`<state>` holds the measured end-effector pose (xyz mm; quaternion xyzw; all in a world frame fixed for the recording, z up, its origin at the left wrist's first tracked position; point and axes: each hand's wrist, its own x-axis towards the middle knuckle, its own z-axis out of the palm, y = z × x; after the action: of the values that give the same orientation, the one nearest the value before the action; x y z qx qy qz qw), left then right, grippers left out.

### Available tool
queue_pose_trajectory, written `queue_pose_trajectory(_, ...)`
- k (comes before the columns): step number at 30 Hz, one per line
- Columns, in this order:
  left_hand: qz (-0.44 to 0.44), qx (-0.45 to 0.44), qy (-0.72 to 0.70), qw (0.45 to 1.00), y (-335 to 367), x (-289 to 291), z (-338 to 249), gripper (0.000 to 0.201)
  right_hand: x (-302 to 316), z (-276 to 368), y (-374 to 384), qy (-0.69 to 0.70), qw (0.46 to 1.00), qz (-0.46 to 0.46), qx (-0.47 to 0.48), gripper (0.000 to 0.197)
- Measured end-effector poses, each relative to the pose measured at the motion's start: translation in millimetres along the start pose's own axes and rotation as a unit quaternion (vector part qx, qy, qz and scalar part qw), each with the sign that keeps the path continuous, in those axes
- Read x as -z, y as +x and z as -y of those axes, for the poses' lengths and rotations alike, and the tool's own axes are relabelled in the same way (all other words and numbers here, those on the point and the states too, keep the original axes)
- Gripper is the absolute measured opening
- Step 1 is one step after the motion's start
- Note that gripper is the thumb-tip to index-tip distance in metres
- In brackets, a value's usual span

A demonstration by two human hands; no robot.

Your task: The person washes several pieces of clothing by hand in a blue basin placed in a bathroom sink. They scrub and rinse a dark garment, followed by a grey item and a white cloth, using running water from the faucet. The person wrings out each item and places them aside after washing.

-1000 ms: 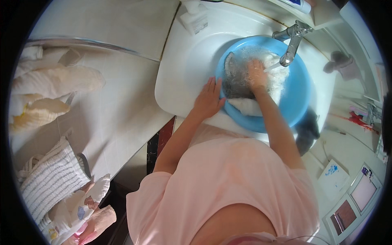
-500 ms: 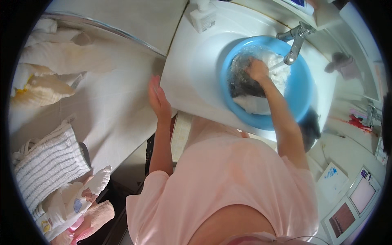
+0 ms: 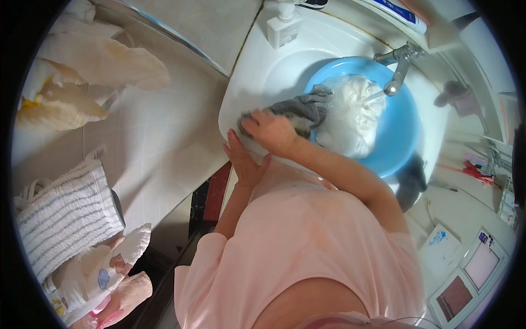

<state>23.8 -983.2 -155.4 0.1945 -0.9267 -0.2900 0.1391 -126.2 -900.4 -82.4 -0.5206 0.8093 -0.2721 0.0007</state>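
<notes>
A dark grey wet cloth stretches out of the blue basin over its left rim toward the sink's front left. At its left end my right hand is closed on it, slightly blurred. Just below and left of that hand, by the sink's front left edge, is my left hand, its fingers apart and nothing in it. White cloth lies bunched in the water in the basin. From the faucet a stream of water runs onto it.
The basin stands in a white sink. A white pump bottle is on the sink's back left, a tube on the ledge behind. A dark cloth hangs by the right edge. A striped towel hangs at the left.
My right hand has pulled the grey cloth leftward, partly out of the basin. My left hand has come down and right, closer to the right one. The view has shifted slightly.
</notes>
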Motion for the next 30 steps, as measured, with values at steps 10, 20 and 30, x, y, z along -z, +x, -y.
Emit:
queue_pose_trajectory(10, 0.203, -0.156, 0.116, 0.960, 25.4, -5.5, -35.2, 0.087, 115.7, -46.1, -46.8, -0.048, 0.981, -0.062, -0.175, 0.029)
queue_pose_trajectory(20, 0.167, -0.275, -0.096, 0.942, 107.5, -111.7, -123.4, 0.065, 43.4, -176.5, -121.8, -0.184, 0.913, 0.055, -0.359, 0.057)
queue_pose_trajectory(30, 0.140, -0.311, 0.025, 0.940, 134.5, -168.3, -132.8, 0.059, 20.4, -201.9, -133.1, -0.142, 0.885, 0.076, -0.437, 0.066)
